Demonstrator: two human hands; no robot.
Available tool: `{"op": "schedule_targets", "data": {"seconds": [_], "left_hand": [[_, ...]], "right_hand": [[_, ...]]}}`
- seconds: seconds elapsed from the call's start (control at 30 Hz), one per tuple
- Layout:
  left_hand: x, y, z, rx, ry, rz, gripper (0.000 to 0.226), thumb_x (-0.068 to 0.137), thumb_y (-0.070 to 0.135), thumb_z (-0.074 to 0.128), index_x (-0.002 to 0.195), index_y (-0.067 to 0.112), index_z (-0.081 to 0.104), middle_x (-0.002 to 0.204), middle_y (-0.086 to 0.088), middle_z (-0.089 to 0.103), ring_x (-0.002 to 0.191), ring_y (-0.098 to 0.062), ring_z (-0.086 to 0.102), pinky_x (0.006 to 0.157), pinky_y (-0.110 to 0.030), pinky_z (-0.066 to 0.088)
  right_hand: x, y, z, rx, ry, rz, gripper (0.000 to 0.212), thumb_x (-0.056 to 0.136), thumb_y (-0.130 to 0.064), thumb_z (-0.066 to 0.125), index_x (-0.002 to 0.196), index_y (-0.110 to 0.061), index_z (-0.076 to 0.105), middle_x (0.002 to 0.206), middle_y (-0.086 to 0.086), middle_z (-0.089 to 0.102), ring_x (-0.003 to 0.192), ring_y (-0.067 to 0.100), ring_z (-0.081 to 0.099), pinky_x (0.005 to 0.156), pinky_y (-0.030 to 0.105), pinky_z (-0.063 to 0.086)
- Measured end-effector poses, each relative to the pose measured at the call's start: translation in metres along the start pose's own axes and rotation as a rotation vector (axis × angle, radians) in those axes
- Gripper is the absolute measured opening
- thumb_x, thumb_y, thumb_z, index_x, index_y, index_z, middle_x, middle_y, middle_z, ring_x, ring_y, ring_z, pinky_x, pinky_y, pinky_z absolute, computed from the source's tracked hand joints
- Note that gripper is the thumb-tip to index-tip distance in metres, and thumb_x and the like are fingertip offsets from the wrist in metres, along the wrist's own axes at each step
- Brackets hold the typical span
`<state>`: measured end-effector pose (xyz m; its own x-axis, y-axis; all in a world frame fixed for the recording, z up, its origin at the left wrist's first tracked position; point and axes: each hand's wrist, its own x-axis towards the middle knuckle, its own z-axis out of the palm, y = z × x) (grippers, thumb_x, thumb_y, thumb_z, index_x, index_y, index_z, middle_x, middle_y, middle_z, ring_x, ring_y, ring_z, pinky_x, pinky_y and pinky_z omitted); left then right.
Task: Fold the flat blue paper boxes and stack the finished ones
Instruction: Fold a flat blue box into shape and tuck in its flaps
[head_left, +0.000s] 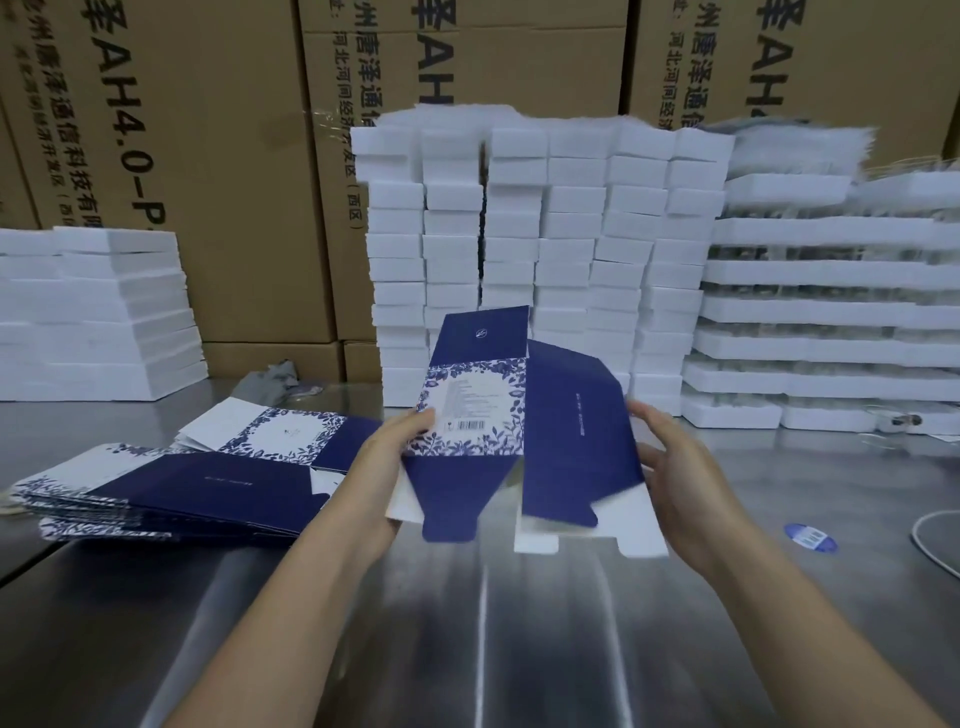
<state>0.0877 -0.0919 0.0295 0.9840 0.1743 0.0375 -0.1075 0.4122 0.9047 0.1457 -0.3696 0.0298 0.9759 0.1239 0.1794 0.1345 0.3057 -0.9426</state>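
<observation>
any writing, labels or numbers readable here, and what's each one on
"AH4.0-P": sideways on the left brown carton
"唐泽通信科技有": same carton, beside it, cut off at both ends
"河北河间经济开发区(西区)": small line on the middle carton
"AH4": right carton, cut off
Held blue box: barcode, small print and logo, too small to read
Round blue sticker: blurred, unreadable

A half-opened blue floral box (478, 410) stands upright, flaps loose; flat boxes (171, 488) lie fanned in a pile to its left.
</observation>
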Motion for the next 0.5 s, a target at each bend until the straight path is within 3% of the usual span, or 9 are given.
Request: {"op": "schedule_targets", "data": {"seconds": [0.1, 0.2, 0.3, 0.4, 0.47, 0.5], "left_hand": [[0.000, 0.004, -0.002, -0.146, 0.022, 0.029, 0.029, 0.093, 0.050, 0.071, 0.096, 0.026, 0.087, 0.113, -0.001, 0.081, 0.100, -0.029, 0.079, 0.075, -0.047, 0.064], [-0.002, 0.006, -0.002, -0.223, -0.067, 0.090, 0.048, 0.085, 0.058, 0.076, 0.114, 0.021, 0.079, 0.123, -0.008, 0.074, 0.117, -0.034, 0.070, 0.097, -0.053, 0.058], [-0.004, 0.006, 0.003, -0.164, -0.186, 0.142, 0.069, 0.075, 0.068, 0.082, 0.129, 0.025, 0.075, 0.131, -0.004, 0.073, 0.128, -0.030, 0.067, 0.108, -0.055, 0.053], [-0.003, 0.001, 0.009, 0.006, -0.128, 0.208, 0.063, 0.071, 0.062, 0.088, 0.112, 0.017, 0.072, 0.105, -0.006, 0.066, 0.101, -0.021, 0.066, 0.105, -0.054, 0.056], [-0.003, -0.002, 0.011, 0.104, -0.078, 0.231, 0.050, 0.077, 0.062, 0.084, 0.103, 0.020, 0.075, 0.095, -0.001, 0.065, 0.087, -0.014, 0.066, 0.098, -0.048, 0.061], [-0.002, -0.003, 0.010, 0.122, -0.065, 0.235, 0.047, 0.083, 0.062, 0.079, 0.107, 0.023, 0.080, 0.102, 0.002, 0.072, 0.090, -0.011, 0.071, 0.096, -0.045, 0.061]], "right_hand": [[-0.002, 0.000, 0.002, -0.148, -0.039, -0.094, 0.033, 0.107, -0.025, 0.058, 0.133, -0.043, 0.065, 0.111, -0.001, 0.081, 0.099, 0.026, 0.078, 0.071, 0.033, 0.063], [-0.002, 0.005, 0.005, -0.127, -0.113, -0.058, 0.033, 0.104, -0.019, 0.064, 0.130, -0.037, 0.073, 0.125, -0.007, 0.076, 0.117, 0.028, 0.070, 0.084, 0.040, 0.065], [-0.003, 0.006, 0.004, -0.120, -0.256, -0.023, 0.054, 0.091, -0.017, 0.074, 0.143, -0.032, 0.065, 0.135, -0.010, 0.072, 0.122, 0.017, 0.069, 0.092, 0.038, 0.063], [-0.009, 0.005, 0.009, -0.271, -0.255, -0.088, 0.059, 0.088, -0.037, 0.085, 0.142, -0.041, 0.062, 0.130, -0.019, 0.073, 0.118, 0.005, 0.070, 0.090, 0.032, 0.062], [-0.011, 0.006, 0.014, -0.407, -0.172, -0.151, 0.039, 0.093, -0.049, 0.076, 0.131, -0.043, 0.069, 0.128, -0.021, 0.072, 0.118, 0.003, 0.067, 0.091, 0.032, 0.059], [-0.011, 0.006, 0.016, -0.442, -0.118, -0.184, 0.028, 0.097, -0.050, 0.071, 0.123, -0.039, 0.074, 0.128, -0.019, 0.071, 0.118, 0.004, 0.066, 0.092, 0.032, 0.058]]}}
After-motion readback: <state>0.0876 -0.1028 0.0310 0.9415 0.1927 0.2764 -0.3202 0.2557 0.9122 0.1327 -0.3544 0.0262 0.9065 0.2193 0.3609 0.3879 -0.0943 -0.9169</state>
